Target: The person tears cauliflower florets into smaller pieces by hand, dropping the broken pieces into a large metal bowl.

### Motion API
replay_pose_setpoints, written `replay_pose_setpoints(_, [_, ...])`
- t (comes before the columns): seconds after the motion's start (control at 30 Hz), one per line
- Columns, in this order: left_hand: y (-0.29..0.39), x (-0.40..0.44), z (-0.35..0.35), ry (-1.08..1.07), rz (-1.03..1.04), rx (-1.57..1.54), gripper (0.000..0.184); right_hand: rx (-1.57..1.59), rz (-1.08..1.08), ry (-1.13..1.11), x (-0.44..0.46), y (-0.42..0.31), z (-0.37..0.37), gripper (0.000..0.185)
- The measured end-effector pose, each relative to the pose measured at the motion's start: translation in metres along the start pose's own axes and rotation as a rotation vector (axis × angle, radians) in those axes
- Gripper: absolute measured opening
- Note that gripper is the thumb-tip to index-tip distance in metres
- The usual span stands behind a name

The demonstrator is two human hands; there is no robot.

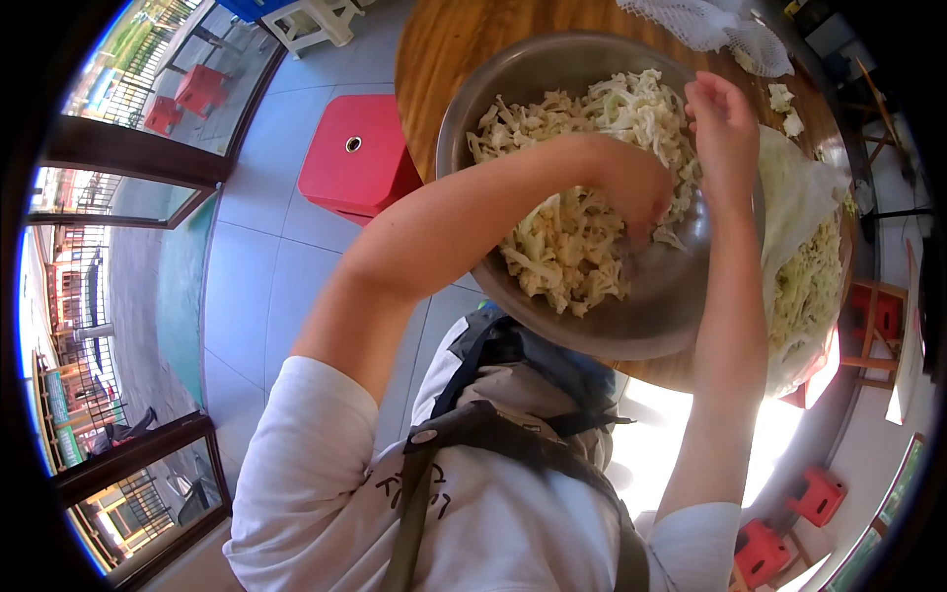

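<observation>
A large metal bowl (691,286) on the wooden table holds pale, torn vegetable pieces (567,252), heaped mostly toward its left and far sides. My left hand (636,187) reaches down into the bowl beside the heap, its fingers blurred and partly hidden. Above the bowl's right rim, my right hand (723,123) is raised with fingers curled together near the pieces; whatever it holds, if anything, is too small to name. Right of the bowl lies a clear plastic bag (804,266) with more shredded vegetable inside.
White netting (691,22) and small vegetable scraps (786,107) lie on the wooden table (424,84) beyond the bowl. A red stool (345,163) stands at the left on the tiled floor. More red stools (817,496) are at the lower right, and glass doors at the left.
</observation>
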State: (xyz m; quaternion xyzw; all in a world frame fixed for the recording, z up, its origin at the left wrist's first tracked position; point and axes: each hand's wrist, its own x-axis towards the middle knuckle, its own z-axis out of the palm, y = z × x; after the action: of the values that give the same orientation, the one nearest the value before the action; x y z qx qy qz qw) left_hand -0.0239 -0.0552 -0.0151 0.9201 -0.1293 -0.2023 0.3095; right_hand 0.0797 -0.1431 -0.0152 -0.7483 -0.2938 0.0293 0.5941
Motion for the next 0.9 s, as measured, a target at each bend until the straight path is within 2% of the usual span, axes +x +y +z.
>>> replay_pose_setpoints(0.07, [0.008, 0.013, 0.013, -0.181, -0.037, 0.185, 0.039, -0.012, -0.026, 0.009, 0.002, 0.005, -0.001, 0.028])
replay_pose_setpoints(0.27, [0.023, 0.016, 0.039, -0.151, -0.116, 0.318, 0.053, 0.042, -0.026, 0.008, 0.002, 0.005, -0.002, 0.027])
replay_pose_setpoints(0.37, [0.019, 0.026, 0.046, -0.312, -0.217, 0.203, 0.060, 0.036, 0.007, 0.014, 0.003, 0.006, -0.002, 0.027])
replay_pose_setpoints(0.47, [0.020, 0.022, 0.057, -0.268, -0.038, 0.371, 0.063, -0.023, 0.004, 0.017, 0.004, 0.007, -0.003, 0.028])
replay_pose_setpoints(0.57, [0.041, 0.012, 0.036, -0.514, -0.038, 0.328, 0.063, -0.094, -0.104, 0.072, 0.005, 0.013, -0.001, 0.027])
replay_pose_setpoints(0.77, [0.065, -0.006, 0.057, -0.277, -0.182, 0.552, 0.047, -0.096, -0.194, 0.125, 0.006, 0.019, 0.002, 0.023])
replay_pose_setpoints(0.87, [0.054, -0.002, 0.079, -0.277, -0.178, 0.589, 0.058, -0.120, -0.183, 0.123, 0.002, 0.012, 0.000, 0.023])
replay_pose_setpoints(0.9, [0.056, -0.004, 0.077, -0.255, -0.173, 0.580, 0.056, -0.134, -0.168, 0.112, 0.003, 0.011, -0.001, 0.024])
